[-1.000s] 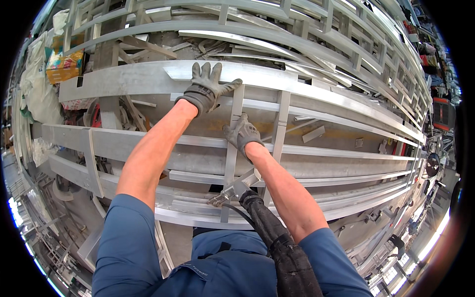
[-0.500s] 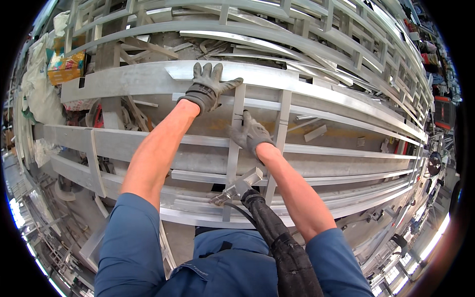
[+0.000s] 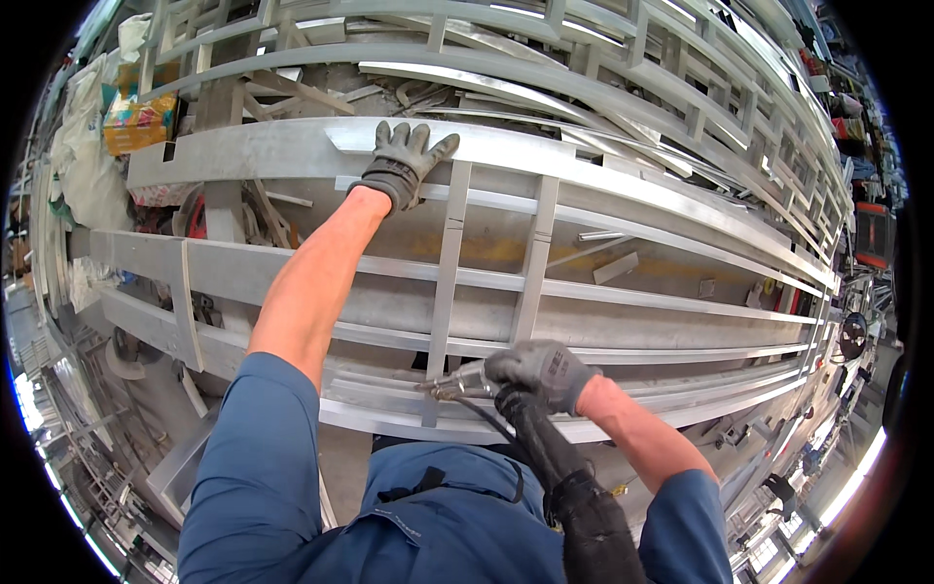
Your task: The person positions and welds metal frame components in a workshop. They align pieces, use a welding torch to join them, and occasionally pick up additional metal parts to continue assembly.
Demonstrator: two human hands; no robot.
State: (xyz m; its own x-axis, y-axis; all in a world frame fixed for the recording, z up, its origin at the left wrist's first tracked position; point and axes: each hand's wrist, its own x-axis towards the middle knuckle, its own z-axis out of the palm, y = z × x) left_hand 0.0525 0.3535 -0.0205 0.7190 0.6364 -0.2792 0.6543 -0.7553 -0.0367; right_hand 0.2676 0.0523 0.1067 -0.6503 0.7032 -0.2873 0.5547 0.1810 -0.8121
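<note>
My gloved left hand point(image 3: 401, 169) lies with spread fingers on a wide silvery metal bar point(image 3: 258, 146), beside the upper end of a crosspiece point(image 3: 449, 258). A second crosspiece point(image 3: 533, 263) runs parallel just to the right; both bear dark pen marks and lie across several long rails. Close to my waist, my gloved right hand point(image 3: 547, 376) is closed around a welding gun point(image 3: 459, 382) with a metal body and a narrow tip. Its tip points left, over the lower end of the left crosspiece. A thick black sleeved cable point(image 3: 574, 487) trails from it toward me.
Beyond the wide bar lie stacked metal frames point(image 3: 467, 58) and loose strips. A colourful carton point(image 3: 141, 127) and white sheeting point(image 3: 86, 156) are at the far left. Short metal offcuts point(image 3: 616, 268) sit on the floor between the rails. At the right stands a fan point(image 3: 853, 329).
My right hand has left the space between the crosspieces, come down toward me and closed around the welding gun. My left hand stays spread on the wide bar.
</note>
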